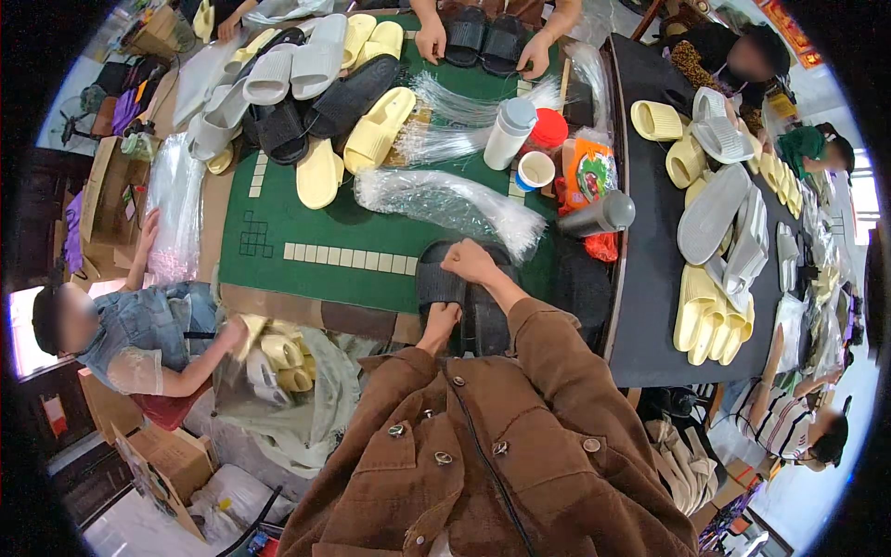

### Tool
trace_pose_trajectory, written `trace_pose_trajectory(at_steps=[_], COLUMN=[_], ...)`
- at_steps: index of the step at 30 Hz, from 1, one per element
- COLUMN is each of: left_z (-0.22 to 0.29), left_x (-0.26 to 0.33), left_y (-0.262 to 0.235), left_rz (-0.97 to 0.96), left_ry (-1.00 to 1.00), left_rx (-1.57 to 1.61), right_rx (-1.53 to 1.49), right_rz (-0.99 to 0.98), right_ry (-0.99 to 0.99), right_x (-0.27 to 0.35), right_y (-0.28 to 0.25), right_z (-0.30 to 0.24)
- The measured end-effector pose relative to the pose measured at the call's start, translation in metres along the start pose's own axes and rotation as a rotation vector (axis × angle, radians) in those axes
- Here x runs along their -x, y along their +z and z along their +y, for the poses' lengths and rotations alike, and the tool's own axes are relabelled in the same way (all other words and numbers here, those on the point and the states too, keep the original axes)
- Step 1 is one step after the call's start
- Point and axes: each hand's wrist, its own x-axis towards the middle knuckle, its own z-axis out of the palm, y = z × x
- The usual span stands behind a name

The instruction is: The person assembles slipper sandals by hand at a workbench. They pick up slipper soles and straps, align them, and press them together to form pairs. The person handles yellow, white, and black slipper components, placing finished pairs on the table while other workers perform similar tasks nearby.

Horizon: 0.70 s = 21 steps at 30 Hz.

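Note:
A pair of black slide sandals (440, 284) lies at the near edge of the green mat (343, 218), directly in front of me. My right hand (471, 262) is closed above the far part of the left sandal. Anything pinched in its fingers is too small to make out. My left hand (441, 321) is closed at the near part of the same sandal, touching it, and its fingertips are partly hidden. Just beyond the pair rests a bundle of clear thin plastic strands (455, 209). More strand bundles (441, 139) lie farther off.
Grey, black and yellow slides (316, 97) are heaped at far left. A white bottle (510, 135), paper cup (535, 171) and grey flask (599, 215) stand right. Across the table, a person's hands (431, 42) hold black slides. Another person at left reaches into a sack (325, 385).

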Motion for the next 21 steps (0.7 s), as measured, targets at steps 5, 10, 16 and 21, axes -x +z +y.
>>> trace_pose_trajectory(at_steps=[5,10,16,21], left_z=[0.004,0.069,0.107,0.098], left_x=[0.014,0.053,0.031,-0.007], left_y=[0.003,-0.014,-0.017,-0.015], left_rz=[0.129,0.088,0.417,0.263], left_ry=[0.003,0.201,0.64,0.743], left_rx=[0.163,-0.869,-0.904,-0.736], right_rx=[-0.467,-0.35,-0.324,-0.294], right_rz=[0.261,0.337,0.314,0.389], right_ry=[0.08,0.027,-0.068,-0.135], right_x=[-0.001,0.009,0.025,0.035], right_y=[0.02,0.012,0.002,-0.003], right_z=[0.018,0.017,-0.004,-0.019])
